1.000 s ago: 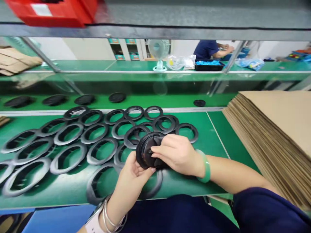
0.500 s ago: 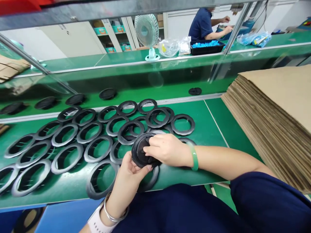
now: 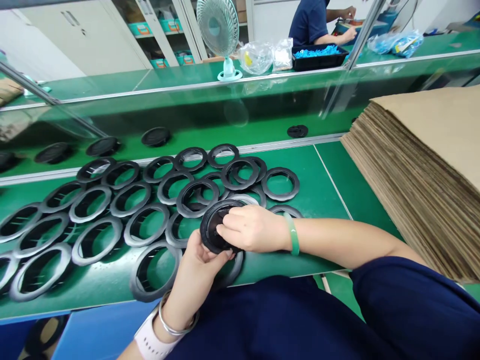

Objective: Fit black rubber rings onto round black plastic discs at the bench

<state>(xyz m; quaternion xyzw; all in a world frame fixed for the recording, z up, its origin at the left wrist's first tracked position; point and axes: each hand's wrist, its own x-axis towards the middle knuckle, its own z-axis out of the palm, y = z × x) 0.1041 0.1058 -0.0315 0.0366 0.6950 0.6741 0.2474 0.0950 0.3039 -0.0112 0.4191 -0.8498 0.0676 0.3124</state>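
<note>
Left hand: the left hand [image 3: 200, 260] cups the black round part [image 3: 215, 231] from below, fingers closed on its rim.
Right hand: the right hand [image 3: 249, 229] pinches the part's top.
Position: above the green bench [image 3: 322, 200], beside loose black rings [image 3: 146, 222].

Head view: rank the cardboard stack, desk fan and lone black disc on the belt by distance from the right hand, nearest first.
1. Lone black disc: on the belt, beyond the right hand.
2. Cardboard stack: to the right.
3. Desk fan: far bench, behind the glass.
</note>
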